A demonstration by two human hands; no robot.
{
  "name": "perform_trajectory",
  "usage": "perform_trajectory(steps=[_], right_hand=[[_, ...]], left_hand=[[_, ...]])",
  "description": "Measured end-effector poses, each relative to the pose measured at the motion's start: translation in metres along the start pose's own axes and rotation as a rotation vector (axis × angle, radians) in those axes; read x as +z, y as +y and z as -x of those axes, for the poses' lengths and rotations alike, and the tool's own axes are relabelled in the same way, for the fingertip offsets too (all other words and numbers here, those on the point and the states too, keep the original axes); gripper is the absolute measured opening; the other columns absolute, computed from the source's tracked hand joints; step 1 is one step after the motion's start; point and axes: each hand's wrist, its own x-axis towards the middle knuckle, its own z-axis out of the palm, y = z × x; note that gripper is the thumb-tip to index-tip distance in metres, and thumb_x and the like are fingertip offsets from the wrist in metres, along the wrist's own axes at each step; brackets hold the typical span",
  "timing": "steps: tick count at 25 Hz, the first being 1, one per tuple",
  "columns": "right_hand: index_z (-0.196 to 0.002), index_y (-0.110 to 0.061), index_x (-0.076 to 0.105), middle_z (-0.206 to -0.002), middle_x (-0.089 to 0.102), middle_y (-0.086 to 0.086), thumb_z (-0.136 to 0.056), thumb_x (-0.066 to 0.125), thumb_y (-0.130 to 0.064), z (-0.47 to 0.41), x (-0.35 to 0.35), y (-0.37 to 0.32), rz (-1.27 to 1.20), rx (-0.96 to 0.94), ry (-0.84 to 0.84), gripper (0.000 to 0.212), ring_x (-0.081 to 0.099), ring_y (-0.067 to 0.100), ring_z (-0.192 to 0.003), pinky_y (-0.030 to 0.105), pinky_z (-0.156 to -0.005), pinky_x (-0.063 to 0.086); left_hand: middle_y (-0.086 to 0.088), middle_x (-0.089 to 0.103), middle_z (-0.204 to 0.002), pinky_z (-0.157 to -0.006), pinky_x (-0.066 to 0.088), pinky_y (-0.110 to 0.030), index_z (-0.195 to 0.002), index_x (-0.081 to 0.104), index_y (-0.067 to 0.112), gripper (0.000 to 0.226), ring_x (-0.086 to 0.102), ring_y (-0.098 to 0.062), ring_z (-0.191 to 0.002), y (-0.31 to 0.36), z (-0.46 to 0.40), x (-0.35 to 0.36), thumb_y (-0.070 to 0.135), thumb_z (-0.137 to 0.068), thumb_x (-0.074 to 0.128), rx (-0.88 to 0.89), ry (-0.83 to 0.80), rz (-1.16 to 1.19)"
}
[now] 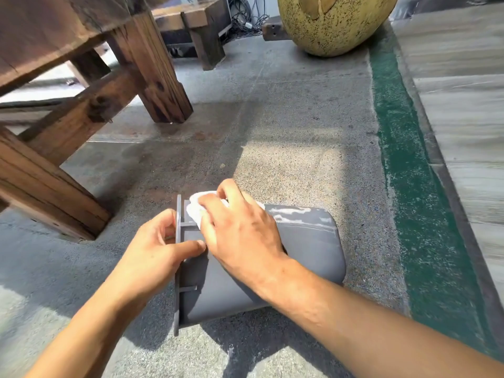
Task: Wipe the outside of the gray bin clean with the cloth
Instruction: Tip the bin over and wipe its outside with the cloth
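Bench: heavy timber bench at far left, its legs planted on the floor, well apart from the work and out of the way.

Left hand: left hand grips the rim of the bin, fingers curled over the flange edge, thumb pressed flat on the near wall. It is the brace here.

Bin: gray bin lies on its side on the floor, mouth to the left, base to the right. Looks like thin molded plastic, so light and fairly stiff, likely to skid or roll on the floor under a hard rub. The ribbed rim is the sound place to hold it; the smooth walls look slick.

Cloth: white cloth is bunched up against the upper wall just beside the rim, soft and limp, needing a flat palm to spread it.

Right hand: right hand lies over the cloth, fingers bent and pinching the wad, pushing it onto the bin.

Smears: pale streaks show along the top edge toward the base, so that stretch probably needs more passes.

Pot: big speckled yellow pot stands far back, clear of everything.

Strip: green painted strip runs down the right side of the floor.
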Motion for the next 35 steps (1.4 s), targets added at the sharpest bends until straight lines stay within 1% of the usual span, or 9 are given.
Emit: perform_trajectory(steps=[4,8,11,14,16,18,22,30,35], right_hand=[[-0.097,-0.021,0.066,-0.102,0.055,0.008,-0.095,0.051,-0.033,0.016,-0.009,0.065,0.155,0.244,-0.057,0.02,0.062,0.035,-0.082,0.042,-0.062,0.051],[-0.111,-0.019,0.066,-0.104,0.054,0.006,-0.1,0.051,-0.032,0.039,-0.031,0.146,0.243,0.583,-0.084,0.023,0.059,0.025,-0.077,0.032,-0.063,0.045],[-0.109,-0.018,0.07,-0.11,0.062,0.01,-0.101,0.047,-0.032,0.054,-0.039,0.168,0.149,0.779,-0.034,0.027,0.057,0.027,-0.081,0.037,-0.072,0.05],[-0.117,-0.015,0.072,-0.106,0.059,0.006,-0.1,0.055,-0.03,0.059,-0.044,0.166,0.148,0.754,0.043,0.028,0.055,0.022,-0.078,0.034,-0.072,0.05],[-0.118,-0.016,0.073,-0.103,0.056,0.004,-0.099,0.058,-0.03,0.051,-0.048,0.156,0.133,0.676,0.105,0.027,0.052,0.02,-0.077,0.03,-0.07,0.045],[-0.114,-0.019,0.074,-0.103,0.057,0.002,-0.098,0.061,-0.029,0.04,-0.049,0.136,0.079,0.557,0.139,0.023,0.053,0.019,-0.079,0.03,-0.068,0.046],[-0.104,-0.023,0.075,-0.1,0.06,0.0,-0.09,0.067,-0.027,0.024,-0.039,0.101,-0.023,0.356,0.147,0.017,0.063,0.026,-0.08,0.038,-0.067,0.054],[-0.11,-0.027,0.074,-0.099,0.057,-0.004,-0.093,0.065,-0.027,0.036,-0.036,0.126,-0.003,0.524,0.09,0.019,0.058,0.017,-0.083,0.035,-0.072,0.052],[-0.104,-0.028,0.073,-0.097,0.057,-0.004,-0.093,0.064,-0.025,0.055,-0.019,0.119,-0.095,0.556,0.045,0.015,0.062,0.019,-0.086,0.036,-0.076,0.052]], left_hand=[[-0.017,0.079,-0.091,-0.074,0.056,-0.04,-0.098,0.063,-0.001,0.039,0.073,-0.021,-0.076,-0.006,0.005,-0.011,0.003,-0.063,0.079,-0.043,-0.029,0.053],[-0.004,0.073,-0.069,-0.045,0.04,-0.018,-0.092,0.065,0.005,0.022,0.061,-0.008,-0.053,-0.007,0.007,-0.009,-0.011,-0.078,0.072,-0.094,-0.071,0.077],[-0.005,0.066,-0.07,-0.047,0.034,-0.02,-0.086,0.069,0.004,0.011,0.055,-0.014,-0.056,0.003,0.009,-0.007,0.011,-0.079,0.074,-0.1,-0.106,0.142],[-0.017,0.072,-0.085,-0.064,0.043,-0.034,-0.083,0.075,0.009,0.047,0.063,-0.031,-0.072,0.008,0.003,-0.005,0.054,-0.082,0.062,-0.288,-0.037,0.329],[-0.017,0.079,-0.087,-0.079,0.052,-0.04,-0.087,0.079,0.006,0.064,0.072,-0.033,-0.073,0.005,-0.001,0.001,0.061,-0.091,0.048,-0.433,-0.02,0.396],[-0.014,0.079,-0.081,-0.082,0.056,-0.044,-0.102,0.076,0.008,0.053,0.073,-0.03,-0.069,0.004,-0.001,0.009,0.054,-0.095,0.049,-0.484,0.086,0.4],[-0.007,0.062,-0.055,-0.053,0.05,-0.029,-0.09,0.055,0.015,0.015,0.061,-0.023,-0.042,0.004,0.001,0.013,0.03,-0.093,0.051,-0.461,0.299,0.45],[-0.016,0.062,-0.088,-0.073,0.046,-0.041,-0.101,0.064,0.012,0.017,0.059,-0.028,-0.078,-0.002,0.006,0.032,0.022,-0.092,0.051,-0.333,0.145,0.456],[-0.005,0.055,-0.071,-0.065,0.038,-0.036,-0.092,0.059,0.01,0.009,0.048,-0.02,-0.064,-0.025,0.007,0.038,0.018,-0.09,0.055,-0.368,0.122,0.393]])
